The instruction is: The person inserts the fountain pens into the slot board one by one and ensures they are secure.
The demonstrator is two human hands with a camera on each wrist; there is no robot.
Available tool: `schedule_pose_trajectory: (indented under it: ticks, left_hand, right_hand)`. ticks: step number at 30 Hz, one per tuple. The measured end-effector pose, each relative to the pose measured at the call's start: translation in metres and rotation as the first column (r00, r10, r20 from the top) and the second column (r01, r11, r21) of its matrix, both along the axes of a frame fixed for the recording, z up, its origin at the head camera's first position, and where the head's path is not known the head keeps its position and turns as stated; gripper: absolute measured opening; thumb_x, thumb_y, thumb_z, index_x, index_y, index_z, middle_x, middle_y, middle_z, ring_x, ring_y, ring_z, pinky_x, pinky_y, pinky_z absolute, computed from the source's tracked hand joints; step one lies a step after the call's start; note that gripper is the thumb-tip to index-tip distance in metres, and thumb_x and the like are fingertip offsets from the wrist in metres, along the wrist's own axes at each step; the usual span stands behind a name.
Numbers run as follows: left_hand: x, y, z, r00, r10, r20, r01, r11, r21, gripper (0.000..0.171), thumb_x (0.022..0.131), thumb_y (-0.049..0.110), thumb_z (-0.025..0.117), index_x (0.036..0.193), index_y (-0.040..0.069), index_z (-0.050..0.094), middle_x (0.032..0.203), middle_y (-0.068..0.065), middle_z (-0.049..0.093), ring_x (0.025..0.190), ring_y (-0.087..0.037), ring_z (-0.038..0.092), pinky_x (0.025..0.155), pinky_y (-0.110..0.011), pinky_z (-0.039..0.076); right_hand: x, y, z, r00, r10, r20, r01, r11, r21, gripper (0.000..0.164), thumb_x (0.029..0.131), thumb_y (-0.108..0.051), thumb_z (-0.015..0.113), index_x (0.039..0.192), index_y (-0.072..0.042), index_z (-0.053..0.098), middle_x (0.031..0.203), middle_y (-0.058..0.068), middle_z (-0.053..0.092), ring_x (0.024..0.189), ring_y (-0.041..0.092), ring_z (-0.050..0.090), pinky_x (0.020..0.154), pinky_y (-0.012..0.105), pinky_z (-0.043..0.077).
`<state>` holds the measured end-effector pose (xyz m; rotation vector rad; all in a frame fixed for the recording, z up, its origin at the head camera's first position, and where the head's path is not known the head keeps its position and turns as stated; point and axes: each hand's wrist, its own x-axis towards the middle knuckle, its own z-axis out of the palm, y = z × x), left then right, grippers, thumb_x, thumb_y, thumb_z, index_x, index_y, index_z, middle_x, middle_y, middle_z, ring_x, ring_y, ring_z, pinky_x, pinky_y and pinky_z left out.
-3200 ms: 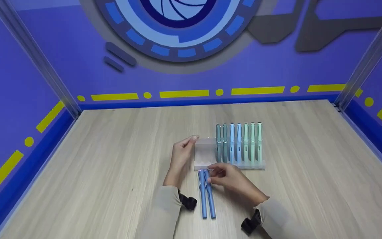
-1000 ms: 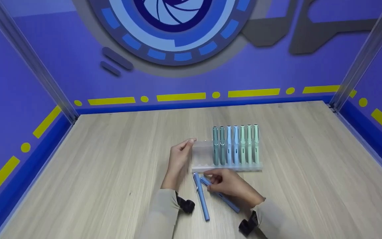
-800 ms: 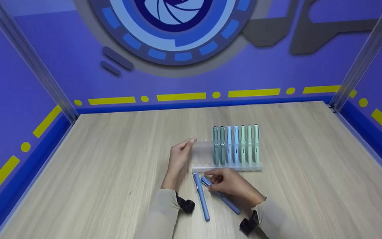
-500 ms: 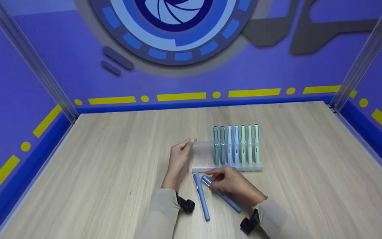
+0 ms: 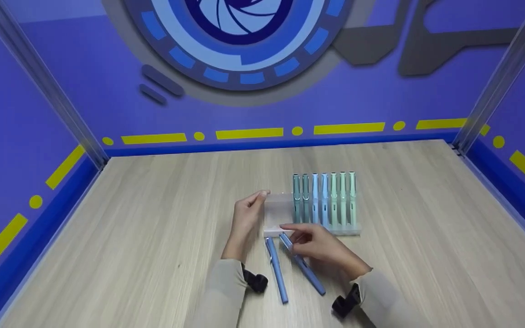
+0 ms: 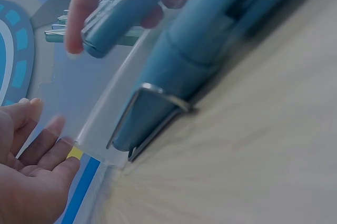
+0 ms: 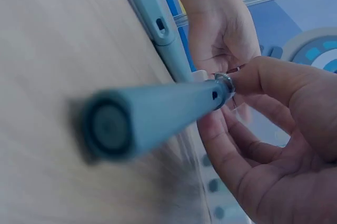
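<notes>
My left hand (image 5: 244,221) holds the left edge of a clear pen stand (image 5: 277,212) between thumb and fingers. With thumb and fingertips, my right hand (image 5: 325,249) pinches a blue pen (image 5: 311,277) near its capped end. In the right wrist view this pen (image 7: 163,111) points its round end at the camera, and its cap is mostly hidden by the fingers. A second blue pen (image 5: 279,278) lies on the table to the left, its clip visible in the left wrist view. The capped end of the held pen is just in front of the stand.
Several pens stand upright in the stand's right part: dark green (image 5: 296,196), light blue (image 5: 320,196) and pale green (image 5: 343,196). Pale wood-grain tabletop (image 5: 162,228) surrounds everything. Blue printed walls (image 5: 226,114) enclose the back and sides.
At first both blue pens lay nearly side by side. The right one was swung aside under my right hand; lately its capped end has moved up toward the stand. My left hand keeps its hold.
</notes>
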<state>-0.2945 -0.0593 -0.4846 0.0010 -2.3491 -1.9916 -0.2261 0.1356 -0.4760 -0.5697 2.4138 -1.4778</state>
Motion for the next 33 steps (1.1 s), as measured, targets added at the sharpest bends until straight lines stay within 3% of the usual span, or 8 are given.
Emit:
schedule_pose_trajectory:
  ticks: [13,20,33]
  left_hand:
    - [0.000,0.000,-0.001,1.000,-0.007,-0.005,0.007,1.000,0.018,0.034,0.097,0.031,0.056,0.119,0.008,0.068,0.128,-0.008,0.064,0.127,-0.025,0.055,0.111,-0.038,0.042]
    - [0.000,0.000,-0.001,1.000,0.003,-0.025,-0.002,0.999,0.035,0.035,0.096,0.034,0.058,0.116,0.008,0.069,0.127,-0.009,0.065,0.127,-0.025,0.055,0.111,-0.040,0.042]
    - [0.000,0.001,-0.001,1.000,-0.012,-0.012,0.013,0.998,0.068,0.034,0.097,0.031,0.057,0.118,0.007,0.068,0.127,-0.010,0.064,0.128,-0.026,0.054,0.111,-0.038,0.042]
  right_hand:
    - [-0.001,0.003,0.010,1.000,0.004,-0.027,-0.006,0.997,-0.072,0.046,0.081,-0.001,0.063,0.127,-0.003,0.060,0.094,0.011,0.065,0.079,0.013,0.057,0.065,0.017,0.050]
    - [-0.006,0.005,0.018,1.000,0.028,-0.010,-0.030,0.983,-0.179,0.045,0.085,0.001,0.063,0.129,0.003,0.055,0.099,0.017,0.064,0.083,0.014,0.060,0.071,0.020,0.056]
    - [-0.014,0.008,0.033,0.993,-0.068,-0.092,0.055,0.988,-0.144,0.043,0.086,-0.008,0.069,0.128,-0.006,0.057,0.105,0.017,0.062,0.091,0.020,0.058,0.074,0.020,0.054]
